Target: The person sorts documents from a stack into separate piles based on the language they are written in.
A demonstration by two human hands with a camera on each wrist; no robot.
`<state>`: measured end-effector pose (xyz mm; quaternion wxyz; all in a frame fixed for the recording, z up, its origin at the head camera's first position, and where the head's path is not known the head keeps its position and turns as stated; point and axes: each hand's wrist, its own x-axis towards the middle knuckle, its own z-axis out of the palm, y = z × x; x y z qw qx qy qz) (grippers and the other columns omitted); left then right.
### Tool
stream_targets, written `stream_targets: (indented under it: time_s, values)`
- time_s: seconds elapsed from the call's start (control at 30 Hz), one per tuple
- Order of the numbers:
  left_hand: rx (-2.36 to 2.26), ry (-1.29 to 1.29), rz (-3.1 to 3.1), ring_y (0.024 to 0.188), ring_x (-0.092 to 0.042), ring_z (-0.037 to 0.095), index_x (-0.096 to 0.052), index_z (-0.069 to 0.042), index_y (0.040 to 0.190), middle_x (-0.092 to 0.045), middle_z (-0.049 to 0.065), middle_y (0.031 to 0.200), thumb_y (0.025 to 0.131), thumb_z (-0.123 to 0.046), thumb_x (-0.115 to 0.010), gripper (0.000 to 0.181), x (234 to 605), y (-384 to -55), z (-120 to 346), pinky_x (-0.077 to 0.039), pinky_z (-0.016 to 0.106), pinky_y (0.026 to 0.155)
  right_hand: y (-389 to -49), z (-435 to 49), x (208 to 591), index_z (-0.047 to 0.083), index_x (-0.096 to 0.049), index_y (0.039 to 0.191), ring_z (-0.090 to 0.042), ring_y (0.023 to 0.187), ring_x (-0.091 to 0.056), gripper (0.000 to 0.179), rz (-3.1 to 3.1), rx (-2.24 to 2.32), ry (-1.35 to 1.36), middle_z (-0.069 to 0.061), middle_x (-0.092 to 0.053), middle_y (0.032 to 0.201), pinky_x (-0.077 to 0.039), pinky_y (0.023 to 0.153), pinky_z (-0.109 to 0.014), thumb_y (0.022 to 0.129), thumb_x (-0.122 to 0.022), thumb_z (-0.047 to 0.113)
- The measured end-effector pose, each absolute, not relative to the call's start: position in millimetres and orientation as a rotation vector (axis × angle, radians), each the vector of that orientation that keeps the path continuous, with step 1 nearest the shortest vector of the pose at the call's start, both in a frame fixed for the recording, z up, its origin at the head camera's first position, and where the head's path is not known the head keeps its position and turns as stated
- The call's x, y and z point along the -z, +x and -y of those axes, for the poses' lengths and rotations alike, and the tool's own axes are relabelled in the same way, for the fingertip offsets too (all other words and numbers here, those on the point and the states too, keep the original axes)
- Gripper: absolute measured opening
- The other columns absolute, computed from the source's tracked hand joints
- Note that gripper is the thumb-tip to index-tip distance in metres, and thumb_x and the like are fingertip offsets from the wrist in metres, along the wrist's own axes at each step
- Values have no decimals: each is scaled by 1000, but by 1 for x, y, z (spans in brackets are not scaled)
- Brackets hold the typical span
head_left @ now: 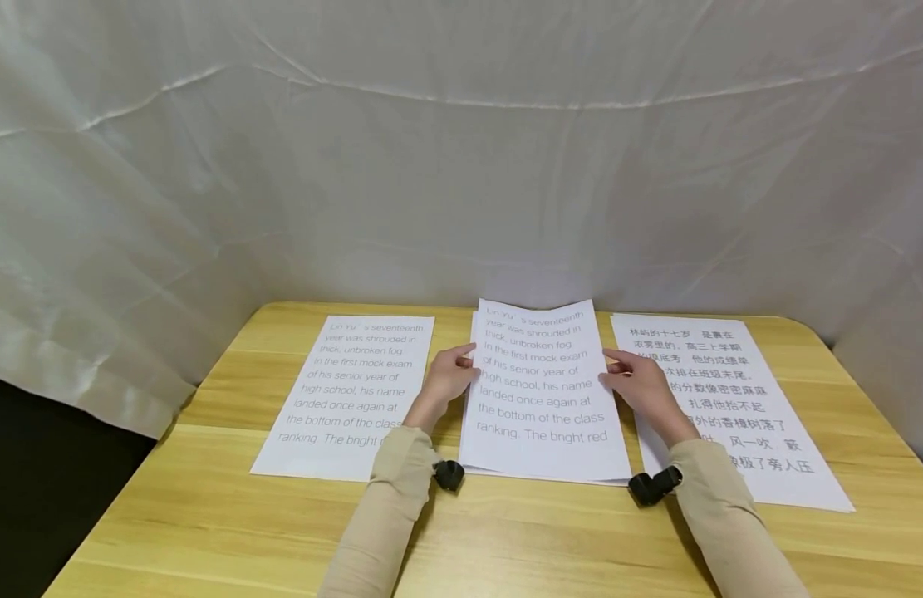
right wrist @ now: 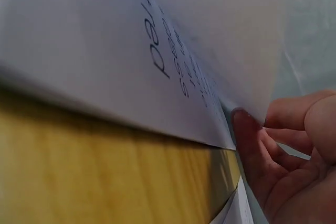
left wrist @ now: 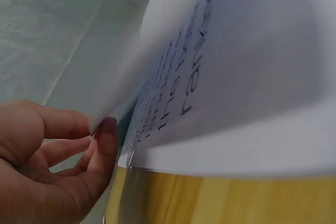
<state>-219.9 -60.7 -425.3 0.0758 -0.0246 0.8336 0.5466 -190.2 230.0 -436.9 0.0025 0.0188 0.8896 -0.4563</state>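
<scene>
A printed sheet of paper [head_left: 542, 374] with English text is held at its two side edges, over the middle of the table. My left hand [head_left: 448, 380] pinches its left edge between thumb and fingers, and my right hand [head_left: 644, 389] pinches the right edge. Its far edge bows slightly. In the left wrist view the raised sheet [left wrist: 118, 72] stands apart from a lower printed sheet [left wrist: 236, 140], which bears English text too. The right wrist view shows the same gap, with the lower sheet [right wrist: 105, 77] under the raised one.
Another English-text sheet [head_left: 349, 390] lies on the left, partly behind the left sleeve. On the right, sheets with Chinese text [head_left: 768, 432] lie slightly fanned, partly covered by the right hand and sleeve. A wooden table [head_left: 536, 531] bears everything; a pale curtain [head_left: 446, 183] hangs behind.
</scene>
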Motion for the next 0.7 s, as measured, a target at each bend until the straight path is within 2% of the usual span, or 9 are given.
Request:
stream_targets:
  time_s: [0.13, 0.37, 0.5, 0.7]
  values:
    - [-1678, -37, -2480, 86, -51, 18, -54, -4, 137, -56, 9, 97, 88, 3, -63, 51, 422, -219, 66, -45, 21, 66, -189, -229, 433, -6, -48, 138, -26, 94, -56, 51, -2764, 1492, 61, -18, -59, 106, -48, 70, -25, 91, -63, 7]
    - [-1774, -29, -2406, 86, -51, 17, -53, -4, 138, -55, 9, 98, 89, 3, -62, 50, 412, -218, 83, -48, 26, 76, -186, -228, 427, -2, -42, 144, -14, 76, -58, 55, -2583, 1666, 139, -19, -55, 111, -54, 66, -28, 93, -62, 8]
    - [-1809, -37, -2381, 89, -50, 18, -53, -3, 138, -54, 8, 98, 90, 3, -61, 49, 406, -217, 92, -48, 29, 84, -183, -223, 423, 0, -41, 145, -11, 76, -57, 57, -2498, 1752, 173, -18, -55, 113, -54, 66, -26, 94, -62, 10]
    - [-1835, -75, -2374, 93, -49, 18, -56, -1, 134, -54, 8, 101, 91, 3, -60, 44, 402, -217, 105, -47, 28, 85, -181, -208, 420, 1, -42, 145, -9, 77, -55, 56, -2436, 1836, 212, -14, -53, 111, -54, 65, -23, 94, -63, 10]
